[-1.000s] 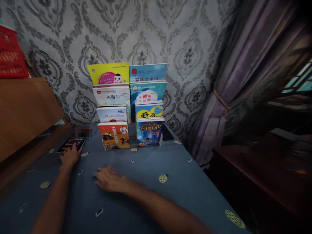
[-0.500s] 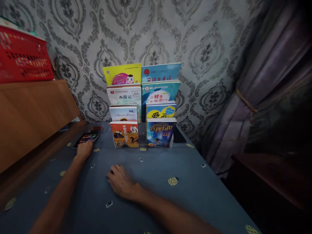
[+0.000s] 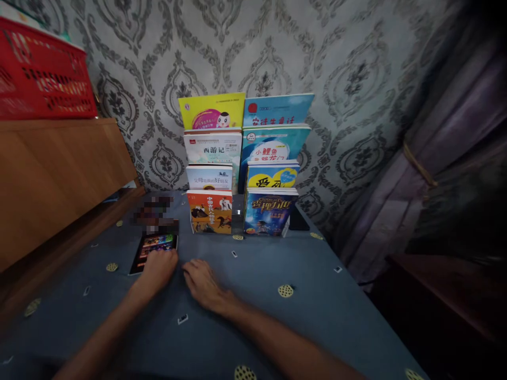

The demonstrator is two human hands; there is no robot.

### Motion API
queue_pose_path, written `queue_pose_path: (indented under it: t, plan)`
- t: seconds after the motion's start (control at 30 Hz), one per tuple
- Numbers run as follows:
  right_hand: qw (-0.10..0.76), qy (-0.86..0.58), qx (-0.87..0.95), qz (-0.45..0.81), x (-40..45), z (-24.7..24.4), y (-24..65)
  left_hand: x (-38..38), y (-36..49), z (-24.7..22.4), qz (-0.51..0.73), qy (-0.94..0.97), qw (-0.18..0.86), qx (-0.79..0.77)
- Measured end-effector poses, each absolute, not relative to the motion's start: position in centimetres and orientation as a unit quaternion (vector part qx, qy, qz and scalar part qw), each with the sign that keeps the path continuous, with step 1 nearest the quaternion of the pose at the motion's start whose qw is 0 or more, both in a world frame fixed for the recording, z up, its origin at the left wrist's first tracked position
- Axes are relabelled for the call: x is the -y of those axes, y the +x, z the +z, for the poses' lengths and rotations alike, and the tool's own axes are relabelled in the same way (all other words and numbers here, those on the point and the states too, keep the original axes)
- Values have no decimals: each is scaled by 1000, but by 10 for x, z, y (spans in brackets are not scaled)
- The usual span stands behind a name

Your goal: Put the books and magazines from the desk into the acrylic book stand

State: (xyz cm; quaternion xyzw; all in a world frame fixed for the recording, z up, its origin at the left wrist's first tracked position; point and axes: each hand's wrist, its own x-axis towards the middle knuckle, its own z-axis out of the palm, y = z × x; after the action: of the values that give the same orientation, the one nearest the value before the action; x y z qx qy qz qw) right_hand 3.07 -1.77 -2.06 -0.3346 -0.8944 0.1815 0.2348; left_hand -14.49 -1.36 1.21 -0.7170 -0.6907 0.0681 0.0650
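Note:
My left hand point(image 3: 160, 268) is closed on the near right part of a dark book point(image 3: 148, 247) with colourful pictures, which lies flat or nearly flat on the table; my fingertips are partly hidden. Just right of it, my right hand point(image 3: 204, 285) rests on the tablecloth, its fingers loosely bent and apart, with nothing visible in them. Beyond both hands stands a tiered rack of books in two columns. At its front are an orange book point(image 3: 209, 212) on the left and a dark blue book point(image 3: 269, 214) on the right.
A wooden cabinet point(image 3: 59, 179) with a red basket point(image 3: 47, 76) on top borders the table at left. A blurred, pixelated patch lies behind the dark book. A black flat object point(image 3: 299, 219) sits right of the rack. A curtain point(image 3: 392, 211) hangs at right.
My left hand has drawn the dark book nearer and to the right, close to my right hand. My right hand stays on the table; the view has shifted slightly.

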Motion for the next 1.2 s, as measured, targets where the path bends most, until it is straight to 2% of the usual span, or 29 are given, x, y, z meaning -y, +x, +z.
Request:
queue_pose_path:
  t: [0.1,0.27,0.47,0.63,0.87,1.0,1.2]
  plan:
    - [267,-362,864,224,16,-20,31,15,-138,18,56,-720,53,689]
    - [270,-370,854,246,15,-24,31,-8,-175,14,7,-628,131,767]
    - [301,-366,846,244,14,-27,31,-22,-210,-12,14,-625,95,774]
    - [342,-367,834,228,15,-25,34,-10,-188,2,21,-622,89,778]
    - [383,-350,836,177,18,-30,55,44,-126,36,84,-675,53,731]
    - [357,-338,860,136,20,-30,79,58,-113,45,76,-686,41,723]
    - [273,-329,896,117,28,-33,108,53,-123,26,35,-689,59,722]
